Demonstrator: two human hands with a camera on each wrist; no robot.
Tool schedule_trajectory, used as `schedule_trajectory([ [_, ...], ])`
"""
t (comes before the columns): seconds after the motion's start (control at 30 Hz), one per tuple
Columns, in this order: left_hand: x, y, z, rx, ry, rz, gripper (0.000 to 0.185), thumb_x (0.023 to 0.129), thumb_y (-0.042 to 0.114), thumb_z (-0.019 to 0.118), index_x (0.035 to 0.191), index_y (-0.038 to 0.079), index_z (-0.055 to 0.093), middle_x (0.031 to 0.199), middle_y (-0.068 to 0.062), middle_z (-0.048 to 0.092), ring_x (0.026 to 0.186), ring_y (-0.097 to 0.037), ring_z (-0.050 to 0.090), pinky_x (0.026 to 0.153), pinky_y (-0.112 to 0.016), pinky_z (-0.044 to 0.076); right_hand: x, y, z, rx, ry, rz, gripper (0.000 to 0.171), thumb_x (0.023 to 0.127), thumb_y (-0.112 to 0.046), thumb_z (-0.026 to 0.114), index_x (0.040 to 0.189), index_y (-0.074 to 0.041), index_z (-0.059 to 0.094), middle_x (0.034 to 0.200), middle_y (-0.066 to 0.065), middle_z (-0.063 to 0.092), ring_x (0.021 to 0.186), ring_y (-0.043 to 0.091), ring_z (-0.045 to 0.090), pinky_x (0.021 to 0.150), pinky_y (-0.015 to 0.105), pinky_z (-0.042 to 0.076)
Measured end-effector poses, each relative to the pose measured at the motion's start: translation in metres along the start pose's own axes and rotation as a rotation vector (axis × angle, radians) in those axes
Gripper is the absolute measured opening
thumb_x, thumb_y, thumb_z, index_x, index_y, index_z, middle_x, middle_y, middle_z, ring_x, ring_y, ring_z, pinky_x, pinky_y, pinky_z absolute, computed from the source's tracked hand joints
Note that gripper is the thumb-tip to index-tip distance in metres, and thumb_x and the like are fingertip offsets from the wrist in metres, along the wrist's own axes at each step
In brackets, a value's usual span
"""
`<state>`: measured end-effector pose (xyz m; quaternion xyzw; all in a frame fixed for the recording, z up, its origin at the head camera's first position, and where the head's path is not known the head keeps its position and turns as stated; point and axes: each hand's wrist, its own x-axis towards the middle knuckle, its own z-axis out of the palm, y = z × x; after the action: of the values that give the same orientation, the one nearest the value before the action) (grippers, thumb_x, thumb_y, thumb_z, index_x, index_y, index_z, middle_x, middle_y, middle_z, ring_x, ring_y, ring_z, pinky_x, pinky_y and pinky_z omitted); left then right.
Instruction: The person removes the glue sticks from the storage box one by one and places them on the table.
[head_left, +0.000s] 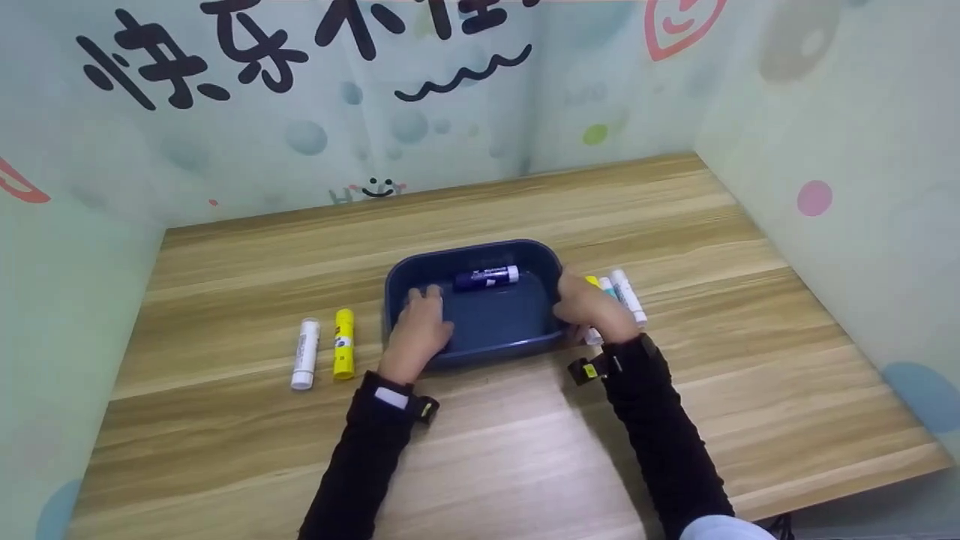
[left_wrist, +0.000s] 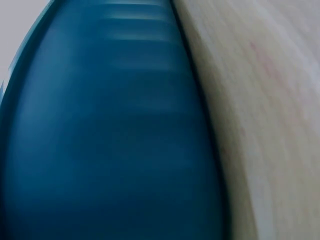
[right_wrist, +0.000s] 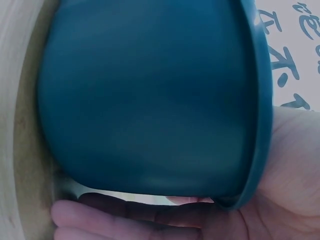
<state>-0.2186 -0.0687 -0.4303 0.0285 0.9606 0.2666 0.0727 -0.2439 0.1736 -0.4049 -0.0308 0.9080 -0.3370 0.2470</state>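
A dark blue plastic bin [head_left: 495,352] stands on the wooden table. Inside it, toward the back wall, lies a dark purple glue stick [head_left: 486,277] with a white end. My left hand [head_left: 421,334] reaches over the bin's front left side, fingers down inside; a whitish edge shows beside the fingertips, and I cannot tell whether they hold it. My right hand [head_left: 592,306] grips the bin's right rim. In the right wrist view its fingers [right_wrist: 110,220] run along the outside of the wall, with the palm against the rim. Only the bin's outer wall [left_wrist: 110,125] and table show in the left wrist view.
Left of the bin, a white glue stick [head_left: 305,354] and a yellow glue stick [head_left: 343,345] lie side by side. Several more, among them a white stick [head_left: 628,297], lie right of it, partly behind my right hand. Printed wall panels [head_left: 450,135] border the table [head_left: 225,435].
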Motion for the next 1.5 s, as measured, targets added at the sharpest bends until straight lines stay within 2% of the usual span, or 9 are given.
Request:
schedule_trajectory([
  [0.23, -0.004, 0.002, -0.007, -0.080, -0.010, -0.008, 0.052, 0.086, 0.010, 0.060, 0.132, 0.001, 0.040, 0.128, -0.026, 0.041, 0.103, -0.038, 0.054, 0.088, -0.046, 0.049, -0.002, -0.002, 0.000, 0.003, 0.004, 0.007, 0.067, 0.079, 0.005, 0.041, 0.137, 0.008, 0.008, 0.080, 0.020, 0.056, 0.048, 0.023, 0.059, 0.048, 0.036, 0.054],
  [0.37, -0.007, 0.005, -0.013, -0.091, -0.004, -0.014, 0.048, 0.086, 0.011, 0.060, 0.129, 0.004, 0.041, 0.123, -0.023, 0.043, 0.098, -0.035, 0.056, 0.082, -0.042, 0.052, -0.002, -0.002, 0.000, 0.007, -0.001, 0.011, 0.069, 0.080, 0.006, 0.041, 0.138, 0.008, 0.005, 0.075, 0.017, 0.056, 0.049, 0.024, 0.060, 0.049, 0.037, 0.055],
  [0.53, -0.007, 0.005, -0.019, -0.098, -0.016, -0.024, 0.049, 0.087, 0.013, 0.059, 0.132, 0.007, 0.040, 0.125, -0.022, 0.041, 0.099, -0.033, 0.057, 0.082, -0.041, 0.052, -0.001, -0.001, 0.000, 0.006, -0.003, 0.023, 0.073, 0.081, 0.005, 0.041, 0.141, 0.008, 0.000, 0.072, 0.016, 0.056, 0.053, 0.027, 0.062, 0.052, 0.039, 0.055],
  [0.8, -0.012, 0.006, -0.032, -0.129, -0.014, -0.006, 0.050, 0.088, 0.012, 0.058, 0.133, 0.009, 0.039, 0.124, -0.019, 0.042, 0.097, -0.031, 0.055, 0.077, -0.037, 0.053, 0.002, 0.000, -0.001, 0.013, -0.007, 0.002, 0.074, 0.079, 0.007, 0.039, 0.141, 0.010, -0.001, 0.078, 0.021, 0.056, 0.048, 0.024, 0.060, 0.048, 0.038, 0.054],
  [1.17, -0.016, 0.005, -0.052, -0.196, 0.007, 0.003, 0.049, 0.087, 0.013, 0.057, 0.133, 0.010, 0.039, 0.126, -0.017, 0.042, 0.101, -0.030, 0.053, 0.077, -0.037, 0.052, 0.000, -0.001, -0.002, 0.003, -0.008, -0.002, 0.073, 0.080, 0.006, 0.039, 0.140, 0.010, -0.002, 0.082, 0.025, 0.058, 0.050, 0.026, 0.062, 0.051, 0.040, 0.055],
  [1.5, -0.024, -0.009, -0.076, -0.251, 0.012, -0.010, 0.051, 0.089, 0.009, 0.054, 0.136, 0.006, 0.036, 0.129, -0.020, 0.038, 0.108, -0.032, 0.049, 0.086, -0.039, 0.050, -0.001, -0.002, -0.001, 0.008, -0.008, 0.012, 0.078, 0.080, 0.006, 0.039, 0.142, 0.009, -0.007, 0.077, 0.020, 0.058, 0.054, 0.028, 0.063, 0.056, 0.042, 0.056],
])
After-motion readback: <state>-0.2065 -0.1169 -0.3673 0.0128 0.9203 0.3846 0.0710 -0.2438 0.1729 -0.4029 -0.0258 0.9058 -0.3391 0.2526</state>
